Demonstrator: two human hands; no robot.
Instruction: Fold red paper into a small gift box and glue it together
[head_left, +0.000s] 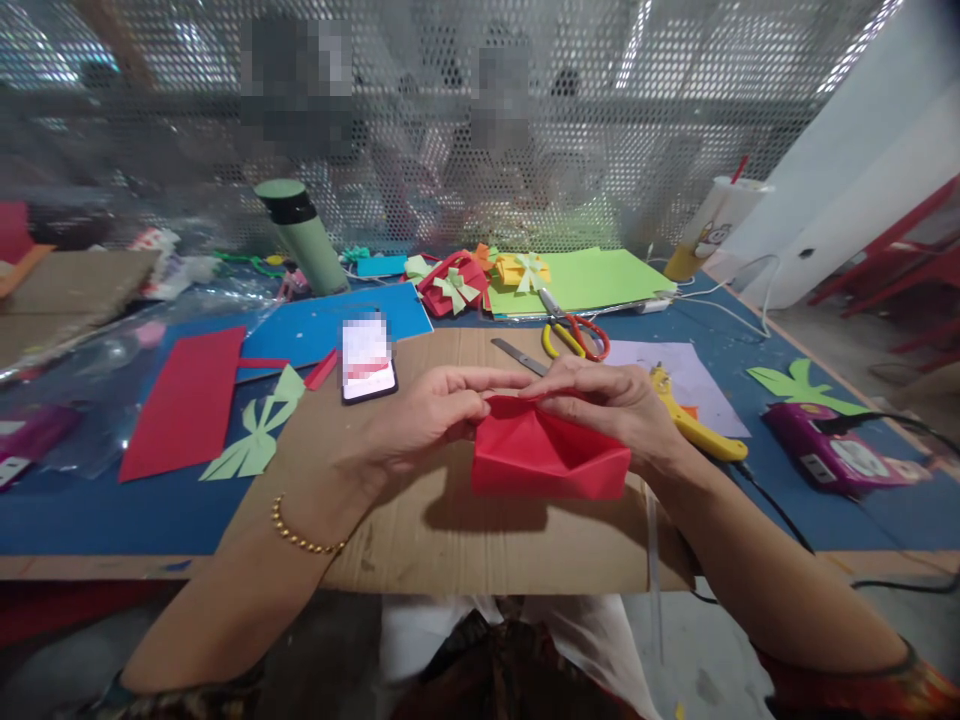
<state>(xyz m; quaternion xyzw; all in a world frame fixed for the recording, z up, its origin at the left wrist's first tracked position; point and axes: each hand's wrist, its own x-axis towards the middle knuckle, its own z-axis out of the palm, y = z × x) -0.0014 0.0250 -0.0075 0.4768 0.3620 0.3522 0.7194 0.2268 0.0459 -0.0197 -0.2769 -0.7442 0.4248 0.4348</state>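
A folded red paper box point(551, 465) is held above a brown cardboard sheet point(420, 550), its open side facing me. My left hand point(442, 410) pinches the upper left edge of the red paper between thumb and fingers. Along the top edge, my right hand point(607, 400) grips the same paper, thumb on the near side. Both hands are close together, and their fingertips are partly hidden by the paper. Just beyond them lie a grey blade point(517, 355) and scissors point(574, 335) with yellow and red handles.
A phone point(367, 357), red paper point(187, 400) and a pale green bow point(259, 430) lie left. On the right are a yellow glue gun point(705, 432), purple box point(832, 450) and drink cup point(716, 230). Behind stand a green bottle point(307, 240) and green sheets point(592, 278).
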